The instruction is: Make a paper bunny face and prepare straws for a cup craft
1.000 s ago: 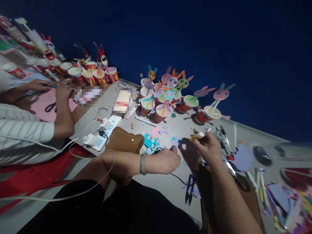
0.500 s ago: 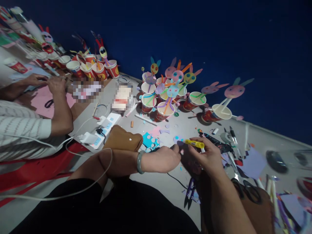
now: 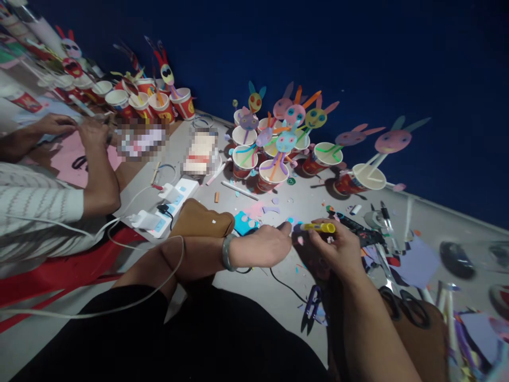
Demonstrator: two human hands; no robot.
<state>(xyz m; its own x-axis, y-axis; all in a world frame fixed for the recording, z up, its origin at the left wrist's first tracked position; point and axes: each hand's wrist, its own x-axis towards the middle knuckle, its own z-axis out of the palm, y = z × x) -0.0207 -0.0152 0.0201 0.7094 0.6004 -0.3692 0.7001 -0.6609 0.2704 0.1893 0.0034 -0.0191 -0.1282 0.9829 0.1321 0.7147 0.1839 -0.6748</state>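
Thumb and fingers of my right hand (image 3: 338, 246) are closed around a yellow pen (image 3: 320, 227), which lies nearly level with its tip pointing left. My left hand (image 3: 262, 245), with a bangle (image 3: 226, 253) at the wrist, is closed in a pinch just left of that tip. At its fingertips shows a small lilac and light-blue paper piece (image 3: 291, 221), mostly hidden. Beside the left hand lies a bright blue sheet with holes cut in it (image 3: 242, 223). Purple-handled scissors (image 3: 313, 302) rest on the table below my hands.
Several paper cups (image 3: 272, 175) holding rabbit-faced spoon figures stand behind my hands. A power strip (image 3: 175, 207) with cables and a brown pouch (image 3: 204, 217) lie left. Black-handled scissors (image 3: 413, 307) lie right, near a computer mouse (image 3: 457, 259). A co-worker's arms (image 3: 97, 175) are at far left.
The view has shifted slightly. My left hand has moved a little away from me and covers more of the blue sheet. The yellow pen's tip has come closer to the left fingertips.
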